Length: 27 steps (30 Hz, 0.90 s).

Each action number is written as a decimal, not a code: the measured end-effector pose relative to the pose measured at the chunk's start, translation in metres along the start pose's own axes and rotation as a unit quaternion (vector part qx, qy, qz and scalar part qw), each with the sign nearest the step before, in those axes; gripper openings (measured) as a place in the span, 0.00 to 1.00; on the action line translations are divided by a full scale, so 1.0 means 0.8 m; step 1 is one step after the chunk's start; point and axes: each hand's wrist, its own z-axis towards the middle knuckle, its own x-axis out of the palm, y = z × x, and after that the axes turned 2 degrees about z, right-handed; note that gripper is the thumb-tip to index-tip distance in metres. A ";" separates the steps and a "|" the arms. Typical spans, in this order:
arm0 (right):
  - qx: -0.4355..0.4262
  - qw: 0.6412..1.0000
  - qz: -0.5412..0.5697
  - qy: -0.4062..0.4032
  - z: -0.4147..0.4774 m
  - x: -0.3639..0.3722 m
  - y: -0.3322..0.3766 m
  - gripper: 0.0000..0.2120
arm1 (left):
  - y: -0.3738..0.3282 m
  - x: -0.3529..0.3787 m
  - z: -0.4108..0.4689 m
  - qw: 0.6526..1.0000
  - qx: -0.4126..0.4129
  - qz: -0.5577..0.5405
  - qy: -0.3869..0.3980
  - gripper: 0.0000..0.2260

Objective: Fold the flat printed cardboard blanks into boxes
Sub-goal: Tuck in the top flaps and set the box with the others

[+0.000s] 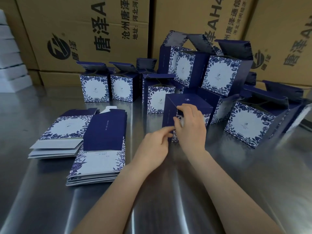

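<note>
Where tall brown corrugated cartons point(84, 39) wall the 12 o'clock side, a shiny steel worktop point(236, 174) carries upright navy-and-white floral cardboard boxes point(94, 89) from 11 to 2 o'clock, and stacks of flat printed blanks point(99, 159) at 9 o'clock. At centre, the left hand point(152, 149) pinches the near edge of a half-formed navy box point(170, 114), and the right hand point(190, 127) curls its fingers round a flap.

Shiny brushed metal table point(236, 174), matt printed cardboard blanks point(101, 159), brown corrugated cartons point(81, 31) behind
</note>
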 end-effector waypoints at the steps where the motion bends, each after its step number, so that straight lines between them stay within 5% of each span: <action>1: 0.010 1.000 -0.002 0.004 0.003 0.001 -0.005 0.15 | -0.001 0.001 -0.001 1.000 0.000 0.014 0.010 0.19; 10: 0.064 0.994 -0.063 0.063 0.034 -0.002 -0.052 0.14 | -0.001 0.008 -0.004 0.994 -0.002 0.061 0.092 0.15; 27: 0.155 0.967 -0.134 0.151 0.061 -0.018 -0.081 0.13 | 0.003 0.009 -0.004 0.991 -0.021 0.072 0.107 0.14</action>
